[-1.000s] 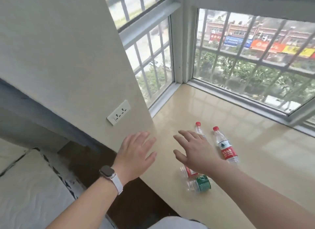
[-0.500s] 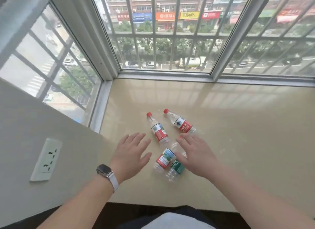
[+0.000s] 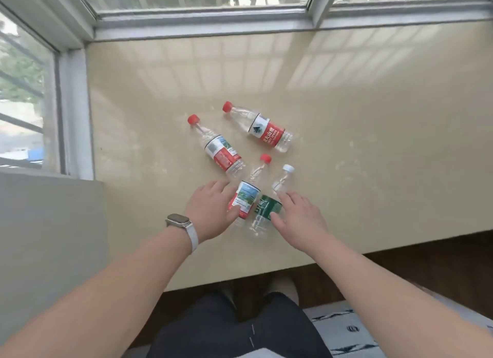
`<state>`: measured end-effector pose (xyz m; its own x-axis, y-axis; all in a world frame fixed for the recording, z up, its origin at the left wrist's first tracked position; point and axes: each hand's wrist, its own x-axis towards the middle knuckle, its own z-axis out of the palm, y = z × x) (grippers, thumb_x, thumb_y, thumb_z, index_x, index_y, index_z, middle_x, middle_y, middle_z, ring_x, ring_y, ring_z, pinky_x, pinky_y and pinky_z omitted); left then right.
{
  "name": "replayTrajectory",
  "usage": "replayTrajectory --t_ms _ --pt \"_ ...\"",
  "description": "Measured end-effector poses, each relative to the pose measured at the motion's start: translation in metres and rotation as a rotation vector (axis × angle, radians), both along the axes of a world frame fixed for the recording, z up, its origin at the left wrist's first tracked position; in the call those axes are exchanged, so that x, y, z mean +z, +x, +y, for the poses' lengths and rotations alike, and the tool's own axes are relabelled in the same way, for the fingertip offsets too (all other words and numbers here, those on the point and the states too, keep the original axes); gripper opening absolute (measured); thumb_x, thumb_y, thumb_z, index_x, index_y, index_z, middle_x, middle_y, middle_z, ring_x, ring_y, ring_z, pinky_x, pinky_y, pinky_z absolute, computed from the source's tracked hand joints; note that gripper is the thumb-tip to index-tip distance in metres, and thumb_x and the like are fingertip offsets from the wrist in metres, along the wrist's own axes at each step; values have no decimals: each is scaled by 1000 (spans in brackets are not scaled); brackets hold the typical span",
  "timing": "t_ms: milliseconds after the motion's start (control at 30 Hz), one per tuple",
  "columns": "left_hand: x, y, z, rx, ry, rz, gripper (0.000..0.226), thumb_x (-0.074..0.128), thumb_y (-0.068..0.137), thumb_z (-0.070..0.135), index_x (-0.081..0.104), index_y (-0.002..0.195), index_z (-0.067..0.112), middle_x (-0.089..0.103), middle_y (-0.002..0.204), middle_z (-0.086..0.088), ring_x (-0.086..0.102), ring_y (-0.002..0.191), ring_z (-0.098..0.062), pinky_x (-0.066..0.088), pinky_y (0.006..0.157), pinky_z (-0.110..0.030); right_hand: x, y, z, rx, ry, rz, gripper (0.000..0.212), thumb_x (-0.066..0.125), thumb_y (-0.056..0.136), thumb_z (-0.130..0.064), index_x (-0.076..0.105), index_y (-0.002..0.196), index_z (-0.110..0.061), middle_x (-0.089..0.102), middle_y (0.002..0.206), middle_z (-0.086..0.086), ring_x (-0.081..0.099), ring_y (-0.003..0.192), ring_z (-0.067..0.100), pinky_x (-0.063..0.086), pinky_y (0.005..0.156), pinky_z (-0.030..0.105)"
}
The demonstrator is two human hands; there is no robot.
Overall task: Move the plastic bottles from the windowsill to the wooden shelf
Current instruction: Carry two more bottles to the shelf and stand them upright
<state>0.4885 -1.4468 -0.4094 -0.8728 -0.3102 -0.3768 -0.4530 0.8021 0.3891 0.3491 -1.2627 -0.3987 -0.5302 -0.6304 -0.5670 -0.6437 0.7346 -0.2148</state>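
Reaches lower than before, laying spread left hand point(image 3: 210, 211) against the nearest red-label bottle point(image 3: 246, 197), spread right hand point(image 3: 301, 219) against the green-label bottle point(image 3: 266, 207), gripping neither.

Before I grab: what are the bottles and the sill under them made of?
The green-label bottle and red-label bottles: thin clear plastic, glossy; the windowsill shows through their ribbed walls. That windowsill: hard beige slab, polished, probably stone or tile; a grid of window light reflects off it.
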Motion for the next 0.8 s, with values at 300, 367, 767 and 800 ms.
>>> replayTrajectory --t_ms 300,367,767,800 --pt "-74 -15 25 383 304 -191 51 62 90 44 53 131 16 55 125 -8 51 117 -29 43 97 -40 -68 5 -3 -786 -154 -315 70 67 85 -42 36 145 -21 48 130 0 48 123 17 43 101 35" --pt "-80 -22 28 423 379 -220 46 62 85 50 57 122 23 58 112 -2 56 106 -22 48 90 -39 -79 7 -3 -882 -157 -373 77 69 84 -45 33 147 -19 48 129 -2 51 117 16 44 96 33" --pt "-83 -47 35 464 476 -281 43 68 70 55 60 100 25 68 91 6 67 77 -13 58 72 -39 -107 12 -6 -1145 -210 -496 77 79 69 -41 42 133 -18 63 110 -6 63 91 10 53 79 32" --pt "-81 -46 37 463 481 -282 45 67 67 57 60 99 25 68 91 6 67 77 -13 58 72 -40 -105 12 -2 -1142 -222 -498 80 79 69 -41 41 136 -18 62 112 -6 63 93 9 52 79 31"
